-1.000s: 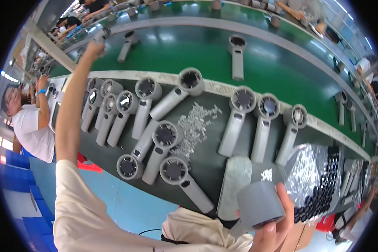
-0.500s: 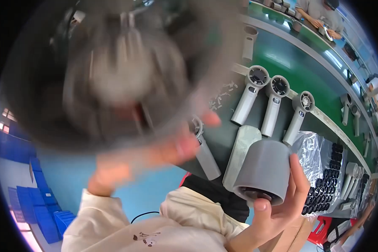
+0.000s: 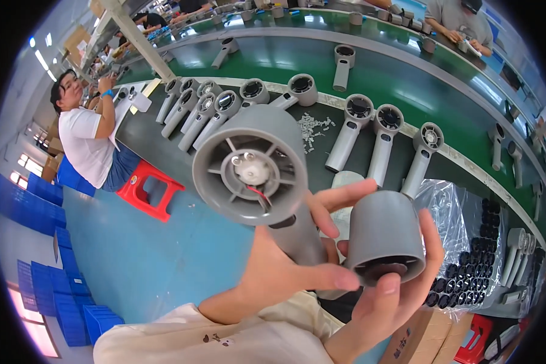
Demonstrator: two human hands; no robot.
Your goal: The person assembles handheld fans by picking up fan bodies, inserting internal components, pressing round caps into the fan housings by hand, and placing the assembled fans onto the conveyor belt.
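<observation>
A grey handheld fan (image 3: 249,173) is in my left hand (image 3: 267,273), which wraps round its handle. The fan's round head tilts up toward me, showing a pale motor, ribs and a red and dark wire inside. My right hand (image 3: 394,303) grips a grey cylindrical fan housing (image 3: 385,224) from the right and below, its thumb at the dark part in the lower opening. Whether this housing has a handle is hidden. The left fingers and thumb reach close to the housing's left side; I cannot tell whether they touch it.
Three grey fans (image 3: 352,130) lie past my hands, beside small white pieces (image 3: 312,128). More fans (image 3: 191,112) line the table's left. Clear plastic (image 3: 446,215) and black round parts (image 3: 467,276) lie right. Beyond runs a green conveyor (image 3: 406,79). A person (image 3: 88,130) is near a red stool (image 3: 142,194).
The fan in my left hand has dropped away from the view's upper left, down and rightward toward the other housing. My right hand stays nearly in place, still holding its housing.
</observation>
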